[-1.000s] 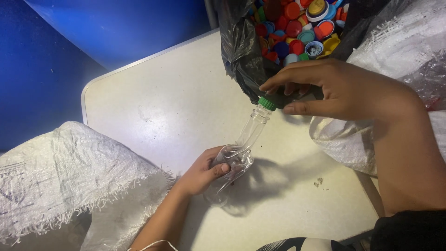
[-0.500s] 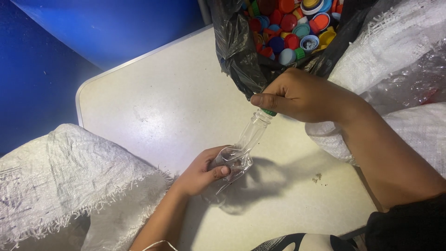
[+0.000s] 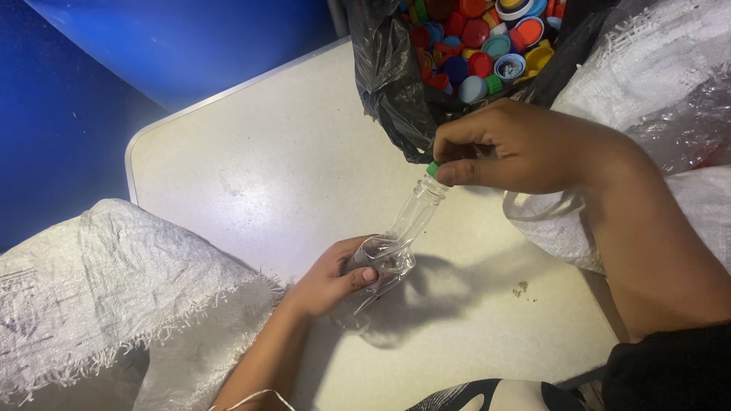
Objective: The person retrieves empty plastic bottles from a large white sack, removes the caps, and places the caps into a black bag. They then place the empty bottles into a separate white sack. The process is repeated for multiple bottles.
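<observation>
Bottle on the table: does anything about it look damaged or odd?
Yes. The clear bottle is crushed and crumpled where the left hand grips its lower body. The right hand pinches its green cap.

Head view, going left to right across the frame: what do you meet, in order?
White woven sack → left hand → crushed clear plastic bottle → green cap → right hand pinching that cap → second white woven sack at the right edge.
</observation>
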